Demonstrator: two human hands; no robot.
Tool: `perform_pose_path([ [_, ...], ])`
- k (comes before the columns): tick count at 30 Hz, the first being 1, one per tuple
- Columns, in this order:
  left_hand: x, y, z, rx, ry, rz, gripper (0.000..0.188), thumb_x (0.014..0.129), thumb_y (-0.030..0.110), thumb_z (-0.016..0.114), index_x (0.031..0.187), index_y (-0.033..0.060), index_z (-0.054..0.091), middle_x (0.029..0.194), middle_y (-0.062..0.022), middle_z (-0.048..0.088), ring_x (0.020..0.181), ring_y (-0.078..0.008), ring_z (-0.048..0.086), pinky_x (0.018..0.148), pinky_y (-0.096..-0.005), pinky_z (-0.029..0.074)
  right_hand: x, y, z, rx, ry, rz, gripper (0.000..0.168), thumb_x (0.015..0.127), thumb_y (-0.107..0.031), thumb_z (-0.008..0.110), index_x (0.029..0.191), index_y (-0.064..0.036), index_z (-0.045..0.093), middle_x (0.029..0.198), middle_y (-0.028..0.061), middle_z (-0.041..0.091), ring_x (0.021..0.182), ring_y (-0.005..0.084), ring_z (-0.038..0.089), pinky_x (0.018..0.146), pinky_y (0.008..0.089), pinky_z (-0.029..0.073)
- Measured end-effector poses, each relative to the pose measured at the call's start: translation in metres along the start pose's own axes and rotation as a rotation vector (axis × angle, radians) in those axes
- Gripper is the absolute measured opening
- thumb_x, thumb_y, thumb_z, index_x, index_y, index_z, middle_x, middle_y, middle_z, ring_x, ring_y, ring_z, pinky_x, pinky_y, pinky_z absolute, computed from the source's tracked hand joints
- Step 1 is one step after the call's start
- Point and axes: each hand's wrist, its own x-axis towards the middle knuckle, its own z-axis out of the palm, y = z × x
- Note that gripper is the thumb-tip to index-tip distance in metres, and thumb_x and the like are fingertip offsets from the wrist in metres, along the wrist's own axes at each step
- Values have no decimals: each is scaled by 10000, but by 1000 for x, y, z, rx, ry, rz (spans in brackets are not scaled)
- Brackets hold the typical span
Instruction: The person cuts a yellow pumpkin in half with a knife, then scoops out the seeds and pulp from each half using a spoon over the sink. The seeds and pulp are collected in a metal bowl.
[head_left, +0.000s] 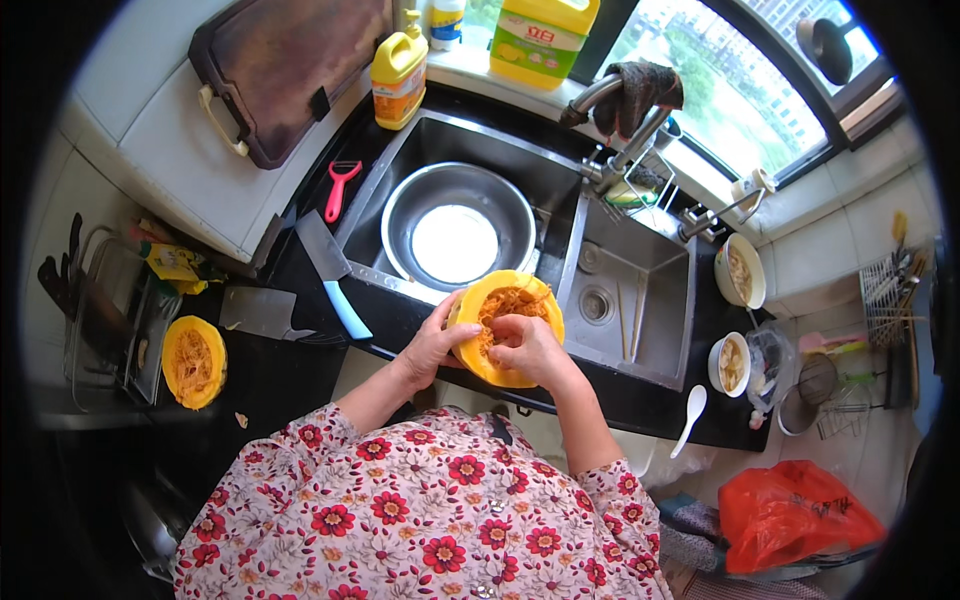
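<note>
Near the sink's front edge, my left hand (431, 343) grips a halved pumpkin (551, 300) by its left side, the cut face turned up. The fingers of my right hand (534, 351) are bent into its stringy orange hollow; whether they pinch any pulp is hidden. Behind the pumpkin, a steel basin (397, 232) sits in the larger sink bowl. Another pumpkin half (169, 360) lies cut side up on the counter at the left. A blue-handled knife (330, 262), a cleaver (259, 311) and a pink peeler (339, 187) lie on the counter left of the sink.
The smaller sink bowl (667, 315) holds chopsticks (622, 322). A faucet (637, 142) draped with a dark cloth rises behind. Two food bowls (739, 270) and a white spoon (690, 420) are at the right. A yellow detergent bottle (399, 79) stands behind the sink; a red plastic bag (795, 517) lies lower right.
</note>
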Motion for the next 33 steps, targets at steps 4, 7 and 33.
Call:
perform_pose_path([
  [4,6,0,-3,-14,-50,-7,815,795,404,692,1460,143,300,1314,-112,468,1200,-232,510,862,-402,542,3,-4,5,2,-52,6,286,782,-55,694,1049,46,676,917,149,707,838,214,689,767,301,542],
  [7,14,-3,-3,-25,-64,3,805,801,411,682,1458,141,303,1315,-115,466,1203,-229,506,864,-388,542,10,-2,8,-30,-30,-13,246,785,-51,689,1015,37,687,892,142,709,815,208,688,764,298,539],
  [33,4,10,22,-258,127,186,787,809,352,682,1455,108,305,1298,-113,499,1206,-210,527,896,-352,546,10,-14,-71,993,-259,98,246,931,-56,568,1145,63,594,1078,215,664,913,243,704,805,295,589],
])
